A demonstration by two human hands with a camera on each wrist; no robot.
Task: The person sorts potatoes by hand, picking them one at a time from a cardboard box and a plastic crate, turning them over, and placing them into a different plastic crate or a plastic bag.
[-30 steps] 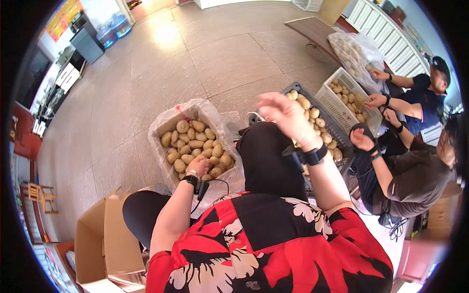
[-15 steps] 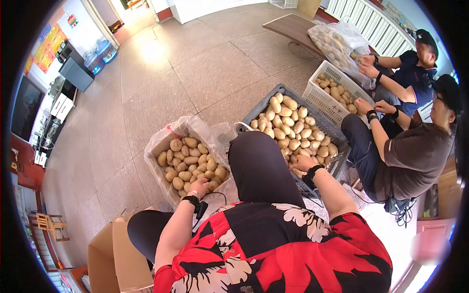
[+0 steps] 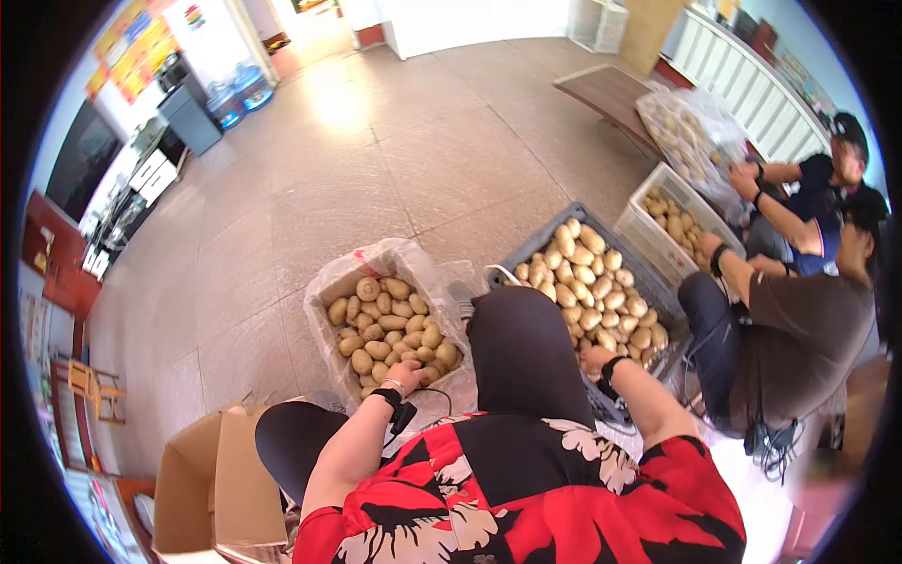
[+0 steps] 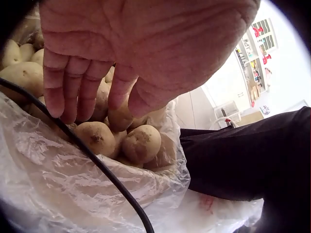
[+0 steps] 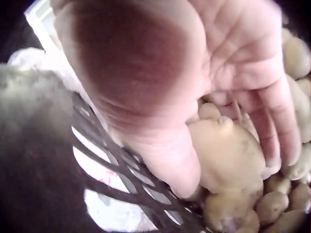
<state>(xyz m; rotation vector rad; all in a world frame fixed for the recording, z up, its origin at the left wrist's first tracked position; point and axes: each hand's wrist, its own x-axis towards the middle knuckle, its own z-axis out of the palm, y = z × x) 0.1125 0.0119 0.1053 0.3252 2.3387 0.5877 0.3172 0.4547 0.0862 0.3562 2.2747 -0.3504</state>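
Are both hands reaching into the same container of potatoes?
No, the left hand is at the plastic-lined box, the right hand at the dark crate.

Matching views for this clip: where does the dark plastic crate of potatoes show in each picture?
Head: dark crate right of centre, at the right hand.
Left wrist: not in it.
Right wrist: its lattice wall lower left, under the hand.
Shared landmark: the black trouser leg.

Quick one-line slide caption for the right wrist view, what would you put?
Right hand grips a large potato just inside the wall of the dark slatted crate.
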